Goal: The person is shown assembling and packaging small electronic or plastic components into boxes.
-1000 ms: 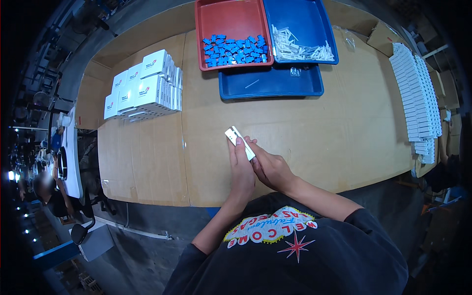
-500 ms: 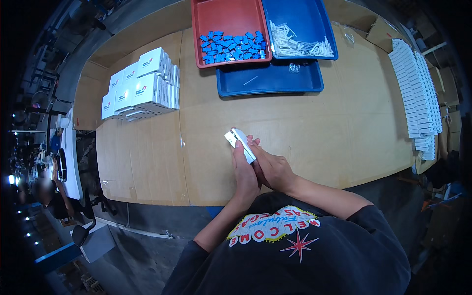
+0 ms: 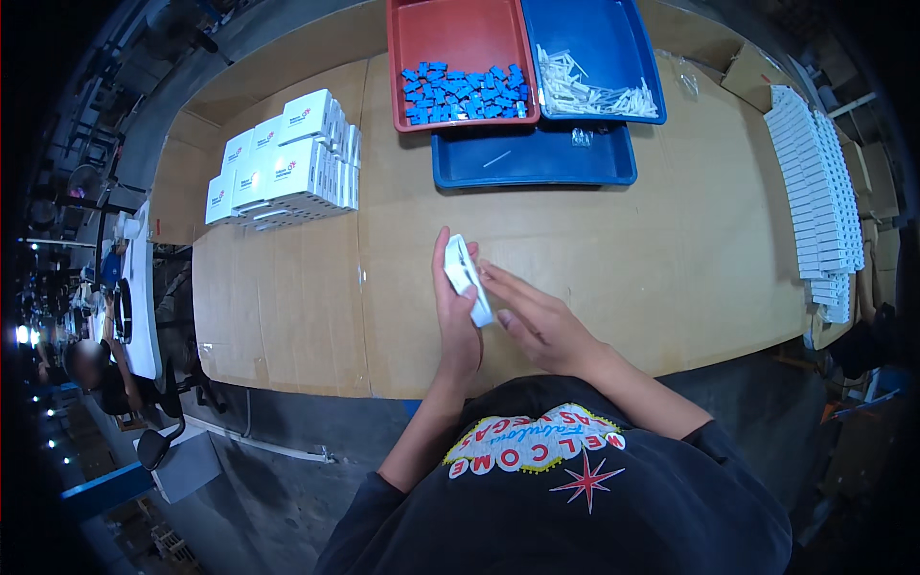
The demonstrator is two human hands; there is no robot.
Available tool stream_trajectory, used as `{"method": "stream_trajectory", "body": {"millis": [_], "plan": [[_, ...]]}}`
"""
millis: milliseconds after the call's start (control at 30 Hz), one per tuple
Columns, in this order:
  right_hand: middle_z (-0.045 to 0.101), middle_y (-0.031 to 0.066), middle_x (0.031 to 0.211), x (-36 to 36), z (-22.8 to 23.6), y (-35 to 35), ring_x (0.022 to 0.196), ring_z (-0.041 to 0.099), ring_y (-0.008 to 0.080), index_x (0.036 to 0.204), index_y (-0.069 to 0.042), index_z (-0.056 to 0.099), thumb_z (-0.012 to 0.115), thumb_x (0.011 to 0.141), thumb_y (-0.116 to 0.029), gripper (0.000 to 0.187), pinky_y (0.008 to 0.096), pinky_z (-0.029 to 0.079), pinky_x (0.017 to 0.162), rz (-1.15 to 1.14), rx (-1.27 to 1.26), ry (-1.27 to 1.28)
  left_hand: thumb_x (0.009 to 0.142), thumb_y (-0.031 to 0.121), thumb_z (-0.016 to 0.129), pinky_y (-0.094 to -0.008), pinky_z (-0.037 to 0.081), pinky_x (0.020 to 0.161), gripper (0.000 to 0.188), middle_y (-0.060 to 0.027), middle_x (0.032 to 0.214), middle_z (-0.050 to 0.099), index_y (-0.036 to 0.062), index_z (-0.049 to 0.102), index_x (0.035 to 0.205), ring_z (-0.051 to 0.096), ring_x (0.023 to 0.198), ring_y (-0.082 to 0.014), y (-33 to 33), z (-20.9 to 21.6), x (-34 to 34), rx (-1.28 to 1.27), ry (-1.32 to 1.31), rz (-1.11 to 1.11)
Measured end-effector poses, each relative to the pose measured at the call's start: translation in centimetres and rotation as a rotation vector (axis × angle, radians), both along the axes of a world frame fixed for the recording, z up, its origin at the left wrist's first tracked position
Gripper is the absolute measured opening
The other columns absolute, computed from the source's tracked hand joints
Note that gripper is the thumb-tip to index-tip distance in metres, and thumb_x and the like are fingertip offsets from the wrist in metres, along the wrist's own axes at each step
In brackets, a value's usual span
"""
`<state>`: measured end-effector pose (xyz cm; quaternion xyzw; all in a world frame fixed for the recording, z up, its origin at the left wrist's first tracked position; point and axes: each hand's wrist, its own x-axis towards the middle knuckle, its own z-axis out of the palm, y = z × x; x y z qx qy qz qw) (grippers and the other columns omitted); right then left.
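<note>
My left hand point(image 3: 457, 326) grips a small white rectangular case point(image 3: 478, 307), its thumb across the near side and its fingers along the far left side. The case stands tilted above the middle of the table, a dark slit showing along it. Just right of it is my right hand point(image 3: 544, 328), fingers stretched and thumb apart, holding nothing. Its fingertips are close to the case; whether they touch it I cannot tell.
Beyond my hands, a red tray point(image 3: 460, 29) holds blue parts point(image 3: 465, 96), and a blue tray point(image 3: 589, 24) holds white sticks. A lower blue tray point(image 3: 537, 174) sits before them. White boxes point(image 3: 287, 172) are stacked left, white plastic pieces point(image 3: 815, 192) right. A person point(image 3: 115, 383) sits far left.
My right hand has come away from the case and opened to the right. My left hand has turned the case more upright, and its fingers have straightened.
</note>
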<state>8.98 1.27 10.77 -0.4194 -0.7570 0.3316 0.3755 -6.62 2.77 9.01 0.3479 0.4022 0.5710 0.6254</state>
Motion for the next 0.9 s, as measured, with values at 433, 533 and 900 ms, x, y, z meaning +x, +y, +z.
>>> {"method": "stream_trajectory", "body": {"millis": [433,533,900], "plan": [[0.054,0.0114,0.142,-0.3,-0.2,2.0,0.12,0.062,0.0187,0.15,-0.002,0.048,0.069,0.101,-0.018,0.056,0.0339,0.053,0.098,-0.056,-0.623,0.639,0.107,0.049,0.05,-0.0452,0.023,0.126,0.088,-0.0228,0.168,0.02,0.0052,0.004,0.167,0.026,0.156,-0.0351,-0.6,1.3,0.5,0.15,-0.073,-0.116],[0.052,0.0139,0.146,-1.3,-0.8,1.6,0.129,0.058,0.0245,0.149,-0.002,0.046,0.073,0.096,-0.012,0.06,0.037,0.049,0.105,-0.103,-0.446,0.569,0.113,0.054,0.03,-0.0406,0.031,0.122,0.073,-0.0205,0.163,0.034,0.0053,0.017,0.166,0.038,0.149,-0.0308,-0.1,0.9,1.4,-0.016,0.08,-0.108],[0.057,0.0299,0.144,-2.3,-0.2,1.2,0.131,0.06,0.0434,0.144,0.008,0.05,0.061,0.105,-0.021,0.05,0.043,0.051,0.107,-0.154,0.033,0.245,0.114,0.049,0.031,-0.0362,0.034,0.118,0.068,-0.018,0.152,0.044,0.0027,0.026,0.163,0.044,0.14,-0.0242,0.0,3.1,3.0,0.114,0.106,0.086]]}}
